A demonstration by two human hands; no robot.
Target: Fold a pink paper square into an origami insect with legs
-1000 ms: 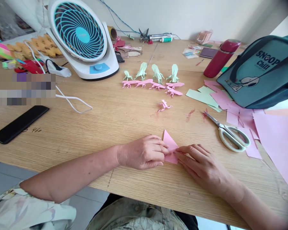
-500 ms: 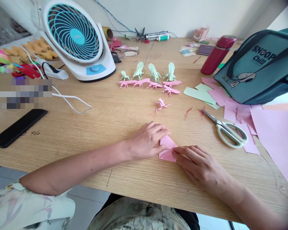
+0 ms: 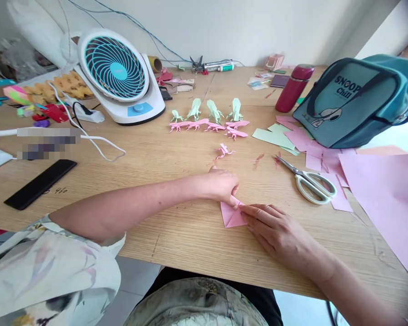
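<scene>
A small folded sheet of pink paper (image 3: pixel 231 217) with crease lines lies flat on the wooden table before me. My left hand (image 3: pixel 221 184) reaches over its upper edge, fingers curled and thumb pressed on the paper near the top. From the right, my right hand (image 3: pixel 275 228) pinches the paper's right side with thumb and fingertips. Beyond the hands sits a pink origami insect (image 3: pixel 224 151). Farther back, several pink origami insects (image 3: pixel 209 124) stand in a row, with several pale green ones (image 3: pixel 214 111) behind them.
Scissors (image 3: pixel 308 179) lie right of my hands. Pink paper pieces (image 3: pixel 329 160), green strips (image 3: pixel 272 137) and a large pink sheet (image 3: pixel 384 194) spread rightward. A teal bag (image 3: pixel 347 104), red flask (image 3: pixel 294 88), fan (image 3: pixel 119 77) and black bar (image 3: pixel 41 184) stand or lie around.
My left hand has shifted to the paper's upper edge, its fingers now more curled, uncovering the lower left of the sheet. My right hand stays on the right side. The camera view has tilted upward.
</scene>
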